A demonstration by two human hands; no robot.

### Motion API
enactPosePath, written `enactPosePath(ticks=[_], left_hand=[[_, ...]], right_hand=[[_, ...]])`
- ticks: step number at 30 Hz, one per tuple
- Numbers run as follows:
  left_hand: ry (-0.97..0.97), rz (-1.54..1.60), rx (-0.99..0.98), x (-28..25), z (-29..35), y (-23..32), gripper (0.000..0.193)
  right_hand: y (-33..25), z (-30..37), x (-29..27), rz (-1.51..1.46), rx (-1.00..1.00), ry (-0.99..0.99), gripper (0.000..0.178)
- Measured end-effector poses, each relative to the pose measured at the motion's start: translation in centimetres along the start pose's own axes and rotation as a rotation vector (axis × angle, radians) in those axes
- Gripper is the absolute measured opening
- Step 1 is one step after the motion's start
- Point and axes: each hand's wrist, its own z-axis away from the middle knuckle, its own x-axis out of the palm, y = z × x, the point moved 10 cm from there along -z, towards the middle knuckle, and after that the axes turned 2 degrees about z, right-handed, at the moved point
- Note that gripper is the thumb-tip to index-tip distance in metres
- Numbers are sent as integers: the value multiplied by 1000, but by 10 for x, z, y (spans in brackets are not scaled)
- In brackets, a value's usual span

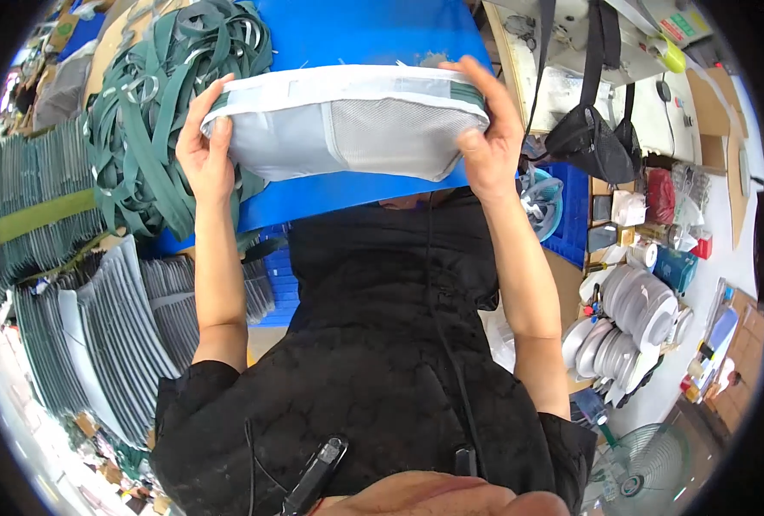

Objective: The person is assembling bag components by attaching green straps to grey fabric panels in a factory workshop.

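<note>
L hand [203, 165] & R hand [495, 153] pinch grey mesh pouch [339, 138] above desk [365, 33] nr. near edge; prob. light, soft, best held @ ends.

Green straps [154, 112] block left; room lies beyond pouch [283, 142].

Bright overall, washed-out along the left rim, faintly blurry at the right hand [495, 142], fisheye-curved toward black corners.

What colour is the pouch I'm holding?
The pouch is light grey with white edging and green at both ends, seen best in the head view.
</note>
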Motion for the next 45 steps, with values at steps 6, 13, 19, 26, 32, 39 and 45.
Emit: enactPosePath(ticks=[6,13,19,26,32,39,45], left_hand=[[66,150,-13,12,0,-2,19],[62,137,87,-8,-3,13,30],[-20,339,-88,1,9,-14,98],[-55,95,-62,-3,1,-5,88],[-1,38,-246,-21,-20,-25,21],[225,200,-479,-59,-73,-66,23],[493,479,-414,-52,-148,-131,18]], right_hand=[[15,-7,-30,152,51,106,17],[4,-24,-7,148,-97,51,31],[53,1,-19,-95,217,97,79],[41,-4,-23,29,171,33,84],[97,34,-57,560,414,-10,45],[76,45,-19,1147,78,-259,35],[84,43,-18,1188,112,-261,34]])
